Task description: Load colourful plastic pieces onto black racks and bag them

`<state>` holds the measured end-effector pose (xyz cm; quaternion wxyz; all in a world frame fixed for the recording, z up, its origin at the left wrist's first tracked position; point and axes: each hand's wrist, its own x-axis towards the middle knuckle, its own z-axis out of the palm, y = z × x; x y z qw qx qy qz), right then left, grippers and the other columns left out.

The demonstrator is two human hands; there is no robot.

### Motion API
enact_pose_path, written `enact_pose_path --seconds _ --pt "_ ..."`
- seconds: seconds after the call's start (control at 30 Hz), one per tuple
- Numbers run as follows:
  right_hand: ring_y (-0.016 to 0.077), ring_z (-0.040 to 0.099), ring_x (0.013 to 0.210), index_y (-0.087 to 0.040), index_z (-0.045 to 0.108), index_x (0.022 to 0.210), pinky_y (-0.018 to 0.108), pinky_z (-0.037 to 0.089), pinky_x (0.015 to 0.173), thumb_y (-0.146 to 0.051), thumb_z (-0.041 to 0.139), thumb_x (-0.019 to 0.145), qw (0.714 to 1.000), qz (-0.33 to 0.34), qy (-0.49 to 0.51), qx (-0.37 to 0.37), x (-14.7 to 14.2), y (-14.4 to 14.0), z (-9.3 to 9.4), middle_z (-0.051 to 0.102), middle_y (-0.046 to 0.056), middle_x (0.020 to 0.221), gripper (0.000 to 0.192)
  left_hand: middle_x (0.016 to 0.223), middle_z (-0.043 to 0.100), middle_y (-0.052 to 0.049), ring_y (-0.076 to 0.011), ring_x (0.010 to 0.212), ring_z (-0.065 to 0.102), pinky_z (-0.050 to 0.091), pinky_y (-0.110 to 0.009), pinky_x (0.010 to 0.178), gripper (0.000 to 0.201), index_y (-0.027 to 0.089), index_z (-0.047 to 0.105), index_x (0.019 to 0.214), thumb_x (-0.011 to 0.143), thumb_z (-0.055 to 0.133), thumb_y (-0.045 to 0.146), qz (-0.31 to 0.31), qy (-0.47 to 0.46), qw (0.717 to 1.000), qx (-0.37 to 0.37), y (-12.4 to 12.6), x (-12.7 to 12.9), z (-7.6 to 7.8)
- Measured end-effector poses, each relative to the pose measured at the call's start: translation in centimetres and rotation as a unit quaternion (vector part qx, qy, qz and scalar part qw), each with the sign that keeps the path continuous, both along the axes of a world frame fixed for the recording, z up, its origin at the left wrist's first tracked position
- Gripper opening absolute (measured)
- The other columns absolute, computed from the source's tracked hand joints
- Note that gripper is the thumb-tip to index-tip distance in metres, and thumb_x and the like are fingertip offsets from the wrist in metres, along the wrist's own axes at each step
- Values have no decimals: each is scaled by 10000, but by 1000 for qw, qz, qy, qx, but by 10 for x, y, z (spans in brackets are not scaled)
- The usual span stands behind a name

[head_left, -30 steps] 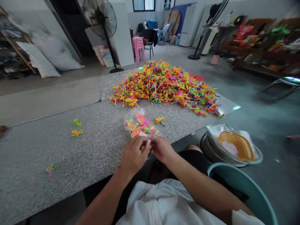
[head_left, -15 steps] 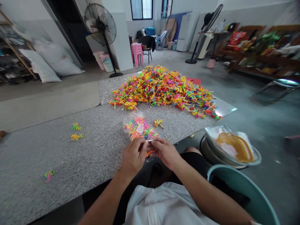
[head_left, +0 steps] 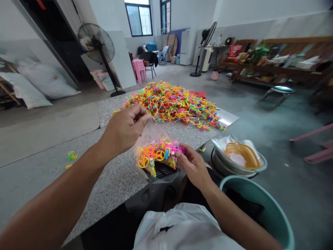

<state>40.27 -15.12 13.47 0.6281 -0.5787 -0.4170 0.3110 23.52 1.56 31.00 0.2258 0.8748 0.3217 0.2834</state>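
A clear plastic bag (head_left: 155, 133) hangs over the table's near edge, with colourful small plastic toys (head_left: 158, 152) inside. Some of these have yellow wheels and tube-like parts. My left hand (head_left: 127, 126) pinches the top edge of the bag, raised above its contents. Lower down, my right hand (head_left: 194, 166) grips the bag's right side, thumb and fingers around a pink toy through the film. Beyond both hands lies a large heap of bright plastic toys (head_left: 169, 100) on the speckled stone table (head_left: 125, 173).
A few loose toys (head_left: 72, 155) lie at the left of the table. To my right stand a teal bucket (head_left: 281, 211) and a basin with a yellow basket (head_left: 241, 152). A standing fan (head_left: 97, 43), a metal stool (head_left: 281, 89) and pink stools (head_left: 139, 69) are farther off.
My hands were close together at the bag's edge and are now apart. The left has lifted the top of the bag, while the right holds its side. The view has shifted.
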Motion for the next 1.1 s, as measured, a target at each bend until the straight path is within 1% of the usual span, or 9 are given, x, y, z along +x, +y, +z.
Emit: enact_pose_path --seconds 0.1,0.2,0.27,0.37,0.47,0.63,0.8,0.93,1.1 --pt "168 619 751 -222 713 1278 278 517 648 -568 731 963 1000 8 12 10 8 -3 10 703 24 922 469 628 589 34 -136 547 515 415 -267 565 237 223 633 908 959 594 451 -31 1 999 -40 -6 4 -1" --pt "165 616 795 -230 701 1320 281 512 715 -497 756 952 999 18 -42 7 9 1 4 706 18 940 458 630 584 33 -134 538 512 411 -263 551 268 225 627 895 957 589 484 -55 14 997 -58 -9 1 -19" --pt "158 597 766 -230 685 1345 272 485 691 -475 770 935 998 32 -55 -7 6 5 -4 686 -2 887 485 631 582 30 -135 541 513 412 -262 549 294 225 622 881 953 587 509 -66 26 995 -68 -9 -3 -30" --pt "145 558 685 -222 646 1373 257 437 628 -454 775 912 998 58 -26 -26 1 11 -10 627 -45 777 533 620 574 30 -142 540 512 411 -265 546 315 226 619 894 939 584 536 -41 26 996 -73 -2 -12 -38" --pt "137 542 652 -230 601 1415 252 423 618 -378 745 896 997 73 -23 -25 1 16 -9 601 -71 748 558 614 571 30 -150 539 512 408 -271 546 309 228 619 917 916 579 534 24 15 998 -59 11 -23 -38" --pt "150 559 638 -203 607 1324 265 436 613 -347 655 895 999 -13 -37 5 7 27 1 595 -64 734 455 606 570 29 -157 556 516 403 -272 555 335 232 627 905 887 583 563 96 35 994 -37 32 -45 -44" --pt "172 593 659 -227 679 1013 297 456 664 -351 592 934 982 -128 -138 28 7 40 10 633 -17 723 171 621 597 23 -153 567 554 439 -264 557 419 226 618 881 889 615 645 52 44 994 -84 32 -63 -57" --pt "182 617 680 -232 696 1018 311 472 691 -341 582 962 973 -151 -164 58 10 49 24 649 -5 726 167 610 595 32 -137 522 558 472 -262 529 381 228 590 900 901 664 602 28 -18 989 -146 31 -65 -47" --pt "141 545 576 -223 665 1065 274 438 570 -428 583 1013 982 -125 -66 123 29 63 52 598 -32 689 226 587 567 35 -115 482 528 427 -246 470 308 228 567 860 877 745 478 19 -79 978 -191 34 -46 -8"
